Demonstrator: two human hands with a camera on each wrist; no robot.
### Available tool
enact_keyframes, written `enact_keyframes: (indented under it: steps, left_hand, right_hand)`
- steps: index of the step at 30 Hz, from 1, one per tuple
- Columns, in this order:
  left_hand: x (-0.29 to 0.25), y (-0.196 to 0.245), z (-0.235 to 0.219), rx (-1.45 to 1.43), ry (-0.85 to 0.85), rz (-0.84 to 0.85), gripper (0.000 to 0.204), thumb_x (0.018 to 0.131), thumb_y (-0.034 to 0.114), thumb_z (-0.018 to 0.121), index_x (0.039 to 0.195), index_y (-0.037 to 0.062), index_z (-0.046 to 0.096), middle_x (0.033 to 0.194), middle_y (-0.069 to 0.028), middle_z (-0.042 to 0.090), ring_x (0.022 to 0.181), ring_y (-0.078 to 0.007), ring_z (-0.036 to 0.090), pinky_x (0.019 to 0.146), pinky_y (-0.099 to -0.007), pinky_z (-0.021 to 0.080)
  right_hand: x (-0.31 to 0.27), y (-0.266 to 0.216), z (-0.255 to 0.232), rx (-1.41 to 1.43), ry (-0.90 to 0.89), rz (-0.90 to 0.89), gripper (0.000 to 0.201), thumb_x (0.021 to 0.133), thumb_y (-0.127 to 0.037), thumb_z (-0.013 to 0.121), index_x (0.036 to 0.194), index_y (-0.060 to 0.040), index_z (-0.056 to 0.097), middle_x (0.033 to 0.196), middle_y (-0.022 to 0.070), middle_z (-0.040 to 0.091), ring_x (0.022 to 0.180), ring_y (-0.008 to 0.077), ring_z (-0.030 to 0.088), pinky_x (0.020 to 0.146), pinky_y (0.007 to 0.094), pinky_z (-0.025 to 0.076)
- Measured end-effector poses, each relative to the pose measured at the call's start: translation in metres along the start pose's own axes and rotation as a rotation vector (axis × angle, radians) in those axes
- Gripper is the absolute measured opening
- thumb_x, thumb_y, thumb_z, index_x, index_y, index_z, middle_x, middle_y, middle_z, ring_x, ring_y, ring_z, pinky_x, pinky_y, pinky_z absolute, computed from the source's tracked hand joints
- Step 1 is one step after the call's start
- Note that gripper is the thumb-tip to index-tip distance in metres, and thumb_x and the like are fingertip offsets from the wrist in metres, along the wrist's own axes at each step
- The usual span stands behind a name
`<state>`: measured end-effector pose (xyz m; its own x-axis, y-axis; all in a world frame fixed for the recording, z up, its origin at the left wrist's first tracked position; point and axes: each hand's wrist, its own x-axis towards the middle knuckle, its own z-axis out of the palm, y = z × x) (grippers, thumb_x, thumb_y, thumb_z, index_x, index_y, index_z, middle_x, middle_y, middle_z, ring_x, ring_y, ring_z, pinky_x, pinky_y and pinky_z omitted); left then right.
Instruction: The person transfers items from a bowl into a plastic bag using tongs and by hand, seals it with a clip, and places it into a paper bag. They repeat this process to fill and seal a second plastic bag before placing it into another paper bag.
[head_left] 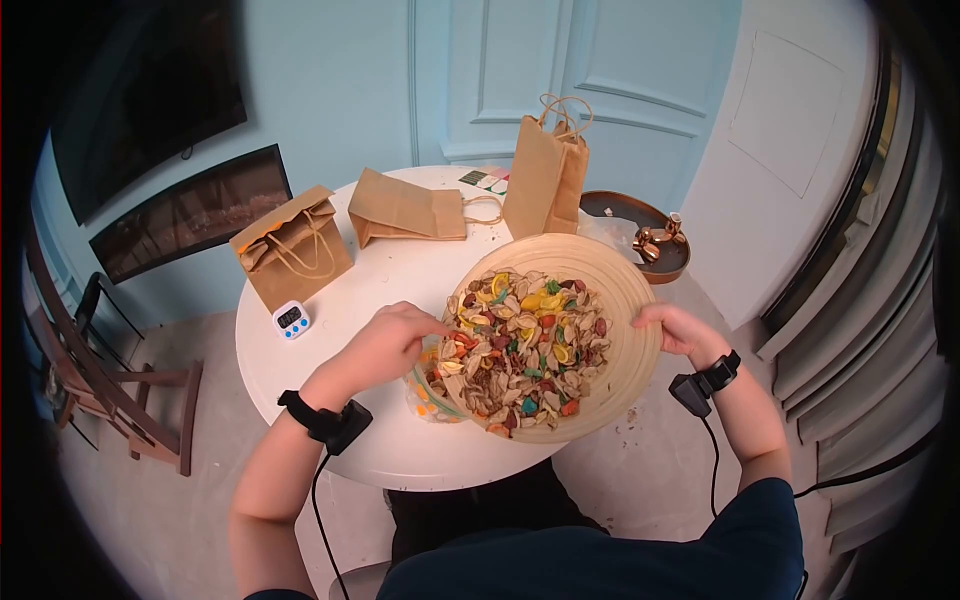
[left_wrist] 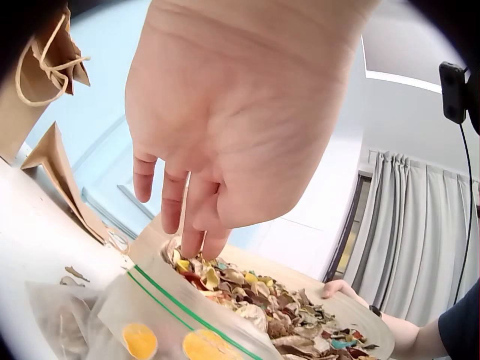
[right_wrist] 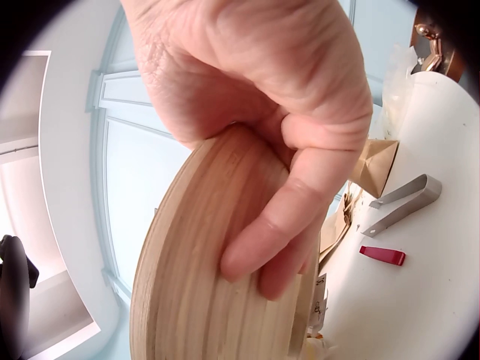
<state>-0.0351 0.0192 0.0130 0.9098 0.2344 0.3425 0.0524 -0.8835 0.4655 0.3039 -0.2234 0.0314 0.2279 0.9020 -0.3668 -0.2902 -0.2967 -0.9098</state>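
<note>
A wide, pale wooden bowl (head_left: pixel 628 285) is tilted over the front of the round table, full of potpourri (head_left: pixel 525 345): dried petals and pods with yellow, orange and green pieces. My right hand (head_left: pixel 675 328) grips its rim at the right, fingers curled under the outside wall (right_wrist: pixel 202 247). At the left side of the bowl, my left hand (head_left: pixel 385 345) reaches in with fingers pointing down, fingertips at the potpourri. Below that hand a clear zip bag (left_wrist: pixel 169 304) with a green seal line and orange spots meets the bowl's lower left rim.
Three brown paper bags stand or lie on the white table (head_left: pixel 375 290): one left (head_left: pixel 290 245), one lying behind (head_left: pixel 410 208), one upright (head_left: pixel 545 180). A timer (head_left: pixel 292 320) stands left. Metal tongs (right_wrist: pixel 409 199) and a red clip (right_wrist: pixel 382 256) lie under the bowl's side. A copper-rimmed tray (head_left: pixel 665 277) is right.
</note>
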Motion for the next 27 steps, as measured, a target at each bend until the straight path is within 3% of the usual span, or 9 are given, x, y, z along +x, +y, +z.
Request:
enact_keyframes:
  steps: [6,9,11,12,17,18,20,23,27]
  left_hand:
    - [-0.002,-0.002,0.001,0.087,-0.185,0.062,0.044,0.069,-0.01,0.044,0.101,0.0062,0.068,0.095,-0.0109,0.066,0.095,-0.0261,0.056,0.091,-0.0372,0.043]
    - [0.0,0.006,-0.001,0.037,-0.124,0.027,0.04,0.069,-0.009,0.045,0.096,0.0071,0.07,0.093,-0.01,0.067,0.095,-0.0258,0.056,0.09,-0.0376,0.043]
    - [0.002,0.006,0.01,-0.041,0.076,0.112,0.038,0.07,-0.008,0.045,0.094,0.0071,0.07,0.093,-0.01,0.067,0.097,-0.0262,0.056,0.09,-0.0375,0.043]
    - [0.002,0.007,0.01,-0.041,0.076,0.111,0.038,0.07,-0.008,0.045,0.094,0.0071,0.07,0.093,-0.01,0.067,0.097,-0.0262,0.056,0.09,-0.0375,0.043]
    - [0.005,0.01,0.0,-0.035,-0.302,-0.05,0.036,0.07,-0.008,0.047,0.096,0.0049,0.068,0.101,-0.0109,0.065,0.1,-0.0278,0.056,0.091,-0.0379,0.043]
    - [0.004,0.01,0.004,-0.035,-0.303,-0.05,0.036,0.07,-0.008,0.047,0.096,0.0049,0.068,0.101,-0.0109,0.065,0.1,-0.0278,0.056,0.091,-0.0379,0.043]
    - [0.002,0.008,0.013,-0.058,0.008,0.128,0.033,0.07,-0.007,0.048,0.093,0.0063,0.068,0.099,-0.0091,0.066,0.098,-0.0265,0.057,0.092,-0.0377,0.042]
    - [0.002,0.007,0.011,0.057,-0.13,0.136,0.033,0.07,-0.007,0.048,0.092,0.0075,0.069,0.096,-0.0079,0.066,0.098,-0.0255,0.057,0.093,-0.0375,0.041]
    - [0.001,0.009,0.009,0.061,-0.156,0.103,0.033,0.07,-0.007,0.048,0.091,0.008,0.069,0.094,-0.0077,0.066,0.097,-0.0247,0.057,0.094,-0.0368,0.04]
  right_hand:
    - [-0.005,-0.001,0.005,-0.031,0.013,-0.015,0.054,0.079,-0.002,0.055,0.13,0.0049,0.039,0.116,0.0172,0.06,0.098,0.0206,0.065,0.084,0.0316,0.055]
    - [-0.003,0.001,0.002,-0.028,0.007,-0.006,0.054,0.08,-0.003,0.055,0.131,0.0045,0.039,0.117,0.0169,0.059,0.098,0.0206,0.065,0.085,0.0313,0.055]
    - [-0.002,0.003,0.0,-0.017,0.005,0.004,0.054,0.08,-0.003,0.055,0.131,0.0042,0.038,0.117,0.0168,0.059,0.098,0.0206,0.065,0.085,0.0312,0.055]
    - [-0.002,0.003,0.0,-0.02,0.003,-0.001,0.055,0.08,-0.003,0.055,0.132,0.0041,0.038,0.117,0.0165,0.059,0.098,0.0207,0.065,0.085,0.0313,0.055]
    - [-0.006,0.001,0.004,-0.037,0.011,-0.031,0.055,0.08,-0.004,0.054,0.132,0.0042,0.038,0.118,0.0161,0.059,0.099,0.0209,0.065,0.085,0.0318,0.054]
    - [-0.006,0.001,0.004,-0.043,0.01,-0.02,0.055,0.08,-0.004,0.054,0.132,0.0043,0.037,0.118,0.0162,0.059,0.099,0.021,0.064,0.085,0.032,0.055]
    - [-0.006,0.001,0.004,-0.048,0.008,-0.009,0.055,0.08,-0.004,0.054,0.132,0.0044,0.037,0.118,0.0163,0.059,0.1,0.0211,0.064,0.085,0.0323,0.055]
    - [-0.005,0.001,0.002,-0.035,-0.003,-0.011,0.056,0.08,-0.004,0.054,0.132,0.0044,0.037,0.119,0.0171,0.058,0.1,0.0214,0.064,0.085,0.0328,0.055]
    - [-0.006,0.002,0.003,-0.032,0.009,-0.028,0.055,0.08,-0.004,0.054,0.132,0.0053,0.037,0.118,0.0177,0.059,0.099,0.0214,0.065,0.084,0.0329,0.055]
